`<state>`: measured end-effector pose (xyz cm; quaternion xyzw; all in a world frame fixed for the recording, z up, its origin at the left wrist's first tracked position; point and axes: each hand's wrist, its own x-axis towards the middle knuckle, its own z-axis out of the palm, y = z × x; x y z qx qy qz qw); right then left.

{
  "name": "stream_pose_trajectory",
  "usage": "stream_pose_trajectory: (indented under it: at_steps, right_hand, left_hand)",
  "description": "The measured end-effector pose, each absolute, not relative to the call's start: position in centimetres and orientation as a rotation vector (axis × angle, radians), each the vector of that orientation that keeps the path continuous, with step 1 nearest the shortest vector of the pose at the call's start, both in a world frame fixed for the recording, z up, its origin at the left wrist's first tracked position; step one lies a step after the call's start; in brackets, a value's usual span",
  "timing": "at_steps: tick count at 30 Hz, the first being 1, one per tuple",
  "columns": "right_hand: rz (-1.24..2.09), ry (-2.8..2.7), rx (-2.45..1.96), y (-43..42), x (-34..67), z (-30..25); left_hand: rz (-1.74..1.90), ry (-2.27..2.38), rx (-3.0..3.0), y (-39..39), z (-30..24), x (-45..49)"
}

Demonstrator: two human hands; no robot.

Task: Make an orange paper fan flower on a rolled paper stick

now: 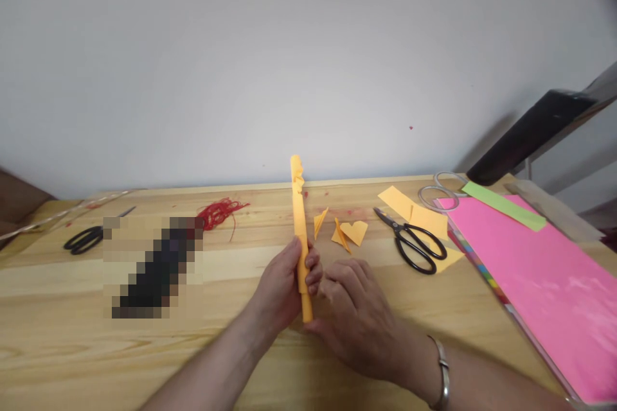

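My left hand (284, 279) is wrapped around a rolled orange paper tube (299, 225), held nearly upright above the table. Ruffled cuts show along the tube's upper right side. A narrower orange roll (307, 308) sticks out of its lower end. My right hand (354, 318) is close by on the right, its fingers curled and its thumb tip against that lower end; its fingertips are partly hidden. Just beyond the hands lie small folded orange paper pieces (342, 236) and an orange paper heart (354, 232).
Black-handled scissors (419, 247) rest on orange paper scraps (414, 212) at right. Beside them are pink sheets (535, 289), a green strip (504, 205) and white-handled scissors (443, 192). Leftward lie red string (219, 213), another black-handled pair of scissors (84, 239) and a pixelated dark object (159, 270). A wall (241, 77) stands behind.
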<state>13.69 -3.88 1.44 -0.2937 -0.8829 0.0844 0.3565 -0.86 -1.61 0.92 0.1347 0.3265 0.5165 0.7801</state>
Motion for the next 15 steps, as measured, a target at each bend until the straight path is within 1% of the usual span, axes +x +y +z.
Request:
stream_pose_trajectory:
  at_steps: [15]
  right_hand:
    - [0.208,-2.203,-0.789,-3.5,13.4,0.8]
  left_hand:
    - [1.115,0.753,0.216,-1.9,0.3,0.3]
